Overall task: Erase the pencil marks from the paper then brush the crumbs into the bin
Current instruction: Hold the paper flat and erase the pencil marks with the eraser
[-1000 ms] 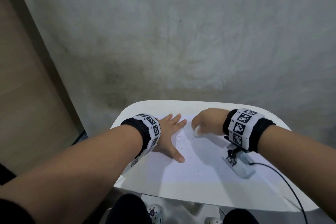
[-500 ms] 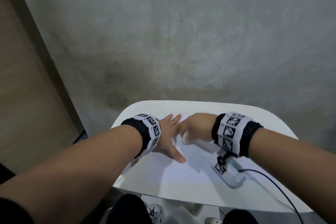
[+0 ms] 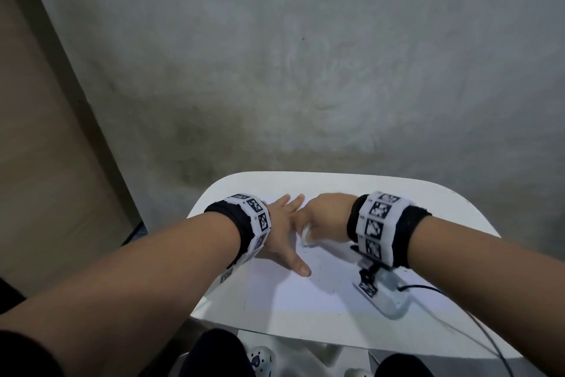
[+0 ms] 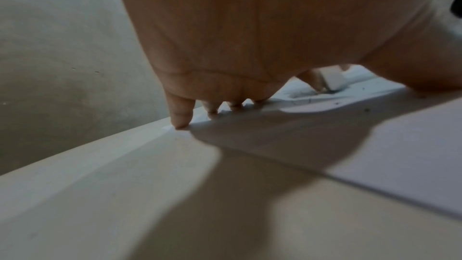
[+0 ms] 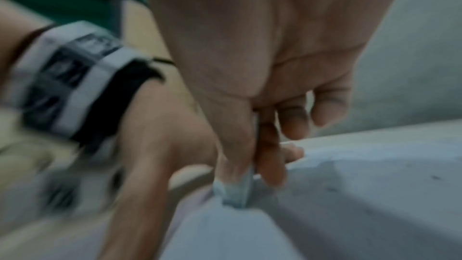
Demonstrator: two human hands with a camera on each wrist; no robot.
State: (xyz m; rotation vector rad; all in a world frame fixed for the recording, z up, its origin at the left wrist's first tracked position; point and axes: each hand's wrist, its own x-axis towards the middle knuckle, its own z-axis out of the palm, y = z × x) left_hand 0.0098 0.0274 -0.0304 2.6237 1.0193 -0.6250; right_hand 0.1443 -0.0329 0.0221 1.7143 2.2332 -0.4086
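Paper [image 3: 293, 294] lies flat on the small white table [image 3: 351, 184] in front of me, and my left hand [image 3: 281, 233] presses it down with fingers straight and spread, fingertips [image 4: 180, 120] near the sheet's far left edge, thumb splayed toward me. My right hand [image 3: 324, 217] pinches a white eraser [image 4: 333, 79] between thumb and fingers, its lower end pressed into the sheet right beside my left hand. Over the last second that right hand has slid leftward across the page, from well clear of my left fingers to nearly touching them, while my left hand has stayed planted. I take that as one stroke of rubbing, so I judge the erasing step is under way and not finished: faint pencil marks [image 4: 301, 101] still show on the sheet just short of the eraser in the left wrist view. The paper looks slightly buckled around the eraser in the right wrist view, though that picture is blurred; pushing further toward my holding hand could crease it. Dark crumbs [image 4: 367, 109] lie scattered on the sheet closer to me, so brushing has yet to begin. No bin shows in any view. Beyond the table are a grey concrete floor [image 3: 305, 55] and a wooden panel [image 3: 39, 162] to my left; a cable [image 3: 486, 334] trails from my right wrist.
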